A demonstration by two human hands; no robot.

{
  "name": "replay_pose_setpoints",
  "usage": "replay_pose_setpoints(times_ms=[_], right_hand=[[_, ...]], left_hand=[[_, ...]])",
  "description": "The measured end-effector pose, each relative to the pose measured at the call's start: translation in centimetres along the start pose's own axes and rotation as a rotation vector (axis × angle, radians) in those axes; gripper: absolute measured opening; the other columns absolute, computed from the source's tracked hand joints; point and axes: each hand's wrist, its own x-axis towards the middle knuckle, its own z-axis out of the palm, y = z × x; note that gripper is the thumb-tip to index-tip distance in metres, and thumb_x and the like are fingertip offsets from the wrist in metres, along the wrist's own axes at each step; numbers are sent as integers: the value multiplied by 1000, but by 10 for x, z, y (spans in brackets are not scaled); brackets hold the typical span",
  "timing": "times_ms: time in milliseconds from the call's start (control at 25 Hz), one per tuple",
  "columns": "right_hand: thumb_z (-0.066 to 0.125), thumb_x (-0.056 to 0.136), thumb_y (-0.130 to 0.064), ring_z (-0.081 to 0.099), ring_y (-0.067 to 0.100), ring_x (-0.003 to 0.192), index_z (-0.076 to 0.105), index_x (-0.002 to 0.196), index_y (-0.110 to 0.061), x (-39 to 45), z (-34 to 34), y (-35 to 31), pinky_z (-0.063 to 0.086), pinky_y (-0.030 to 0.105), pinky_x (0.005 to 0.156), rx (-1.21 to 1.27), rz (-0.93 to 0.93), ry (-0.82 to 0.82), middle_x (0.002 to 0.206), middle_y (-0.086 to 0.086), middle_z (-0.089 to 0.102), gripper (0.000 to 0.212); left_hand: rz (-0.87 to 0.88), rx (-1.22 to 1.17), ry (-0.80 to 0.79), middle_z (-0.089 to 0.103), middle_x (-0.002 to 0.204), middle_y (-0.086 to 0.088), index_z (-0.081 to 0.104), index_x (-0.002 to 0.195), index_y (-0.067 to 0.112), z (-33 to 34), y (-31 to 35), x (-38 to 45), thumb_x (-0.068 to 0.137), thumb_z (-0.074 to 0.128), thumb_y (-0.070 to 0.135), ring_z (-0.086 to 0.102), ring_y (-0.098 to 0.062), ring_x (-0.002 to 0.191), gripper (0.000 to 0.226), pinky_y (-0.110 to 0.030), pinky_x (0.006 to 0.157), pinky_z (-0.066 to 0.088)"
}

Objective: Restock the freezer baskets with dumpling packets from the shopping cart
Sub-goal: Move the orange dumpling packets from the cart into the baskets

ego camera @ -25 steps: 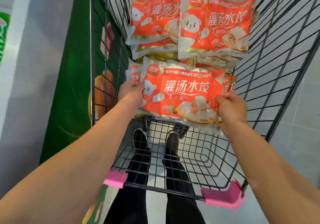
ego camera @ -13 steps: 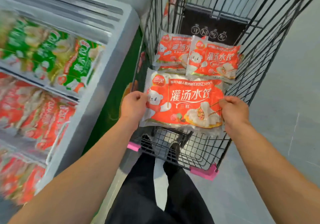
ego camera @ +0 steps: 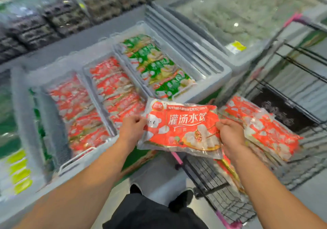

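A red dumpling packet [ego camera: 184, 128] with white lettering hangs in the air between the freezer and the cart. My left hand [ego camera: 131, 129] grips its left edge and my right hand [ego camera: 230, 133] grips its right edge. More red packets [ego camera: 261, 128] lie stacked in the black wire shopping cart [ego camera: 221, 181] on the right. The open chest freezer [ego camera: 212, 73] on the left holds white baskets: two rows of red packets [ego camera: 115, 87] and one of green packets [ego camera: 157, 64]. The held packet sits just past the freezer's near right corner.
A second freezer with a glass lid [ego camera: 238, 16] stands behind the cart. Dark packaged goods [ego camera: 62, 16] fill the shelf beyond the freezer. Yellow-green items [ego camera: 19, 172] lie at the far left. My legs and shoes [ego camera: 180, 200] are on the grey floor between freezer and cart.
The packet has been lifted out of the cart and carried left toward the freezer, still held by both hands. My view has swung left, bringing the freezer baskets fully into sight.
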Motion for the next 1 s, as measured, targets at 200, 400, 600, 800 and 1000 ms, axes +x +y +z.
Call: replay_pose_setpoints(times_ms=[200,400,600,800,1000], right_hand=[[60,88,-4,64,24,76,69,77,-13,-23,104,-19,55,45,83,-97,-48,-162,79,8,71,17],[63,84,-10,69,31,84,70,79,-12,-57,201,-10,56,51,86,-247,-78,-229,82,11,74,9],[61,88,-8,65,26,78,68,80,-13,-87,283,-11,54,38,74,-356,-137,-255,79,7,71,11],[62,88,-11,63,20,74,71,83,-12,-80,343,-35,51,34,70,-470,-226,-292,77,2,70,10],[62,90,-9,62,20,74,70,86,-13,-39,392,-52,48,29,66,-515,-209,-347,81,5,70,10]], left_hand=[[-95,-141,151,62,58,3,70,62,13,-96,-39,4,87,64,16,52,-14,59,25,-30,58,39],[-194,-204,195,61,59,1,68,65,11,-180,-97,12,88,62,17,49,-14,56,25,-28,55,37],[-272,-297,270,50,53,2,60,61,9,-237,-138,29,89,61,17,42,-18,54,29,-27,50,33],[-341,-329,318,50,51,4,61,58,14,-263,-144,57,88,60,16,44,-16,52,30,-26,49,34],[-398,-315,382,60,64,2,67,66,11,-255,-142,102,89,59,15,52,-15,64,25,-27,54,35]])
